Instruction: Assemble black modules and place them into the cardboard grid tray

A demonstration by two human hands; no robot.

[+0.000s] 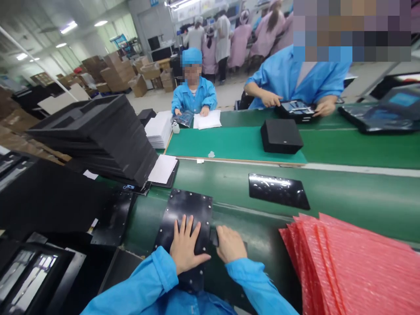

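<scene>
A black rectangular plate (pixel 175 210) with shiny screws or studs along its edges lies on the green work surface in front of me. My left hand (pixel 187 245) rests flat on it, fingers spread. Just beyond the plate's right edge, my right hand (pixel 231 244) is closed around a dark object (pixel 214 237). Only a short end of that object shows by the plate, so its kind is hidden.
Red bubble bags (pixel 354 267) are piled at right, and a glossy black panel (pixel 278 191) lies ahead. Black trays (pixel 114 135) form a tall stack at left. Across the bench stand a black box (pixel 282 136) and two people in blue, their hands on other items.
</scene>
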